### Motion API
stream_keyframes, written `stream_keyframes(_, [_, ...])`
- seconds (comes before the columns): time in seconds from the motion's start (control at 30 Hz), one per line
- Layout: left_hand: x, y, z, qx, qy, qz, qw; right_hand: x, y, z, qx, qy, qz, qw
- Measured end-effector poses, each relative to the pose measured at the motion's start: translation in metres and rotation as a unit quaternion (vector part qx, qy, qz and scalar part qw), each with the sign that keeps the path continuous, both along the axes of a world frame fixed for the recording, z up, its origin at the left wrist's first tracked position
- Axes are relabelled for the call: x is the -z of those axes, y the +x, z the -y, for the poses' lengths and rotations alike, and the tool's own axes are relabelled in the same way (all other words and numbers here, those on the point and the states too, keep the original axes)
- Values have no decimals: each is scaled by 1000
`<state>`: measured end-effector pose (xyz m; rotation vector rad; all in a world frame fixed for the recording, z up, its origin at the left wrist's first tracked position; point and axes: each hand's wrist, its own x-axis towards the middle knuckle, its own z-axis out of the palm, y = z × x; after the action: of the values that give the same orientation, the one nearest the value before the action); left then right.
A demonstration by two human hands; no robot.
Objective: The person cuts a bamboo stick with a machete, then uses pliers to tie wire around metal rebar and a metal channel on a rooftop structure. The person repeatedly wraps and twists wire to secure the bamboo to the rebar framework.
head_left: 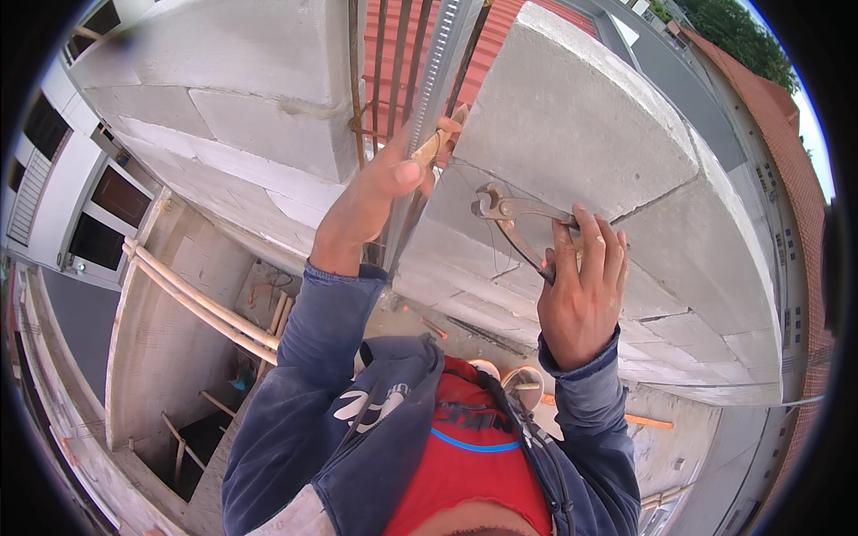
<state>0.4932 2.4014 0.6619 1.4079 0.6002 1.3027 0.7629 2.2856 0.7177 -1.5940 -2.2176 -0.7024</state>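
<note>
My left hand point(380, 192) is closed round a small piece of wood point(433, 146), pressing it against an upright perforated metal channel point(436, 76). In my right hand point(583, 299) is a pair of pincers point(511, 208), gripped by the handles, with the jaws pointing left toward the channel. A thin wire point(493, 241) hangs in loops near the jaws; where its ends go I cannot make out. The channel stands in a gap between two grey block walls, and several rusty steel bars point(399, 62) rise beside it.
The right block wall point(590, 116) curves close past my right hand; the left block wall point(259, 80) ends at the gap. Wooden poles point(201, 299) span an opening at lower left. Buckets point(523, 384) stand on the floor below. Red roofing point(500, 40) shows behind the bars.
</note>
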Motion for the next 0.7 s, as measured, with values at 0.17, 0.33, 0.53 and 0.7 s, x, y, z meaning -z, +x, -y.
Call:
stream_keyframes(0.17, [-11,3,4,10,-23,-8,1000,10,-14,-20,63,128,140,980])
stream_keyframes(0.33, [-1,-1,-4,14,-1,0,1000,12,-23,-32,59,186,156,968])
stream_keyframes(0.53, [0,-2,-6,33,2,19,999,15,-29,-37,72,225,182,954])
stream_keyframes(0.7, [-4,0,-4,27,-8,32,999,15,-35,-35,46,238,161,957])
